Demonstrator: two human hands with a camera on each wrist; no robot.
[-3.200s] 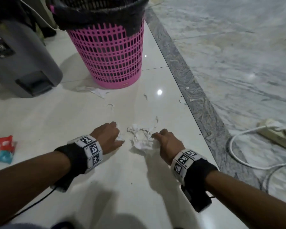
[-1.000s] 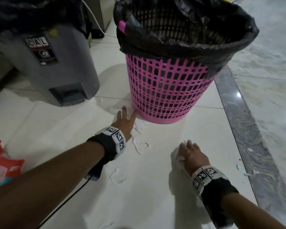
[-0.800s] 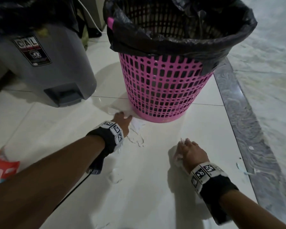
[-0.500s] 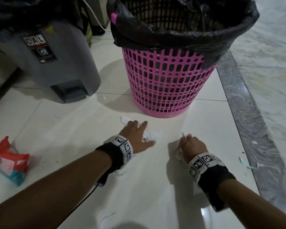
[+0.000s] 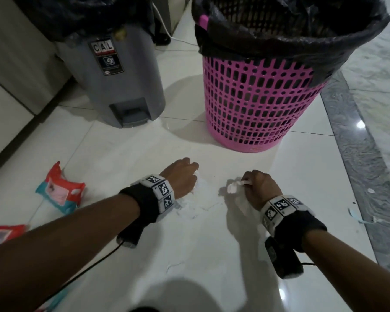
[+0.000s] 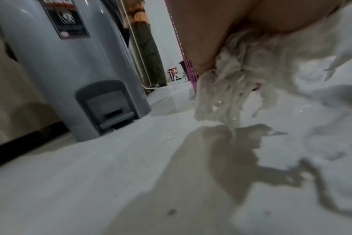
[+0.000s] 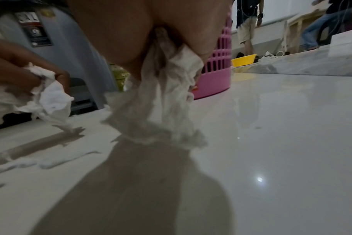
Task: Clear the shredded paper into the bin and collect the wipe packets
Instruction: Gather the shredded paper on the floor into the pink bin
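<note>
Shredded paper: white, soft, torn into ragged wisps; one wad gripped in the curled left hand, another in the curled right hand, loose scraps on the floor between them. Pink bin, black-lined, at 12 o'clock. Wipe packets, red and teal, at 9 o'clock; a second is cut off by the frame edge. Fingers largely hidden under knuckles.

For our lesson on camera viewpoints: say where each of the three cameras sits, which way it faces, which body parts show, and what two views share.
Head: looks down at the floor; both forearms, left hand, right hand.
Left wrist: low by the floor, facing the grey pedal bin; palm gripping shredded paper.
Right wrist: low, facing the pink basket; palm with paper, left hand beside.
Shared: both wrist views show the pedal bin and basket.
</note>
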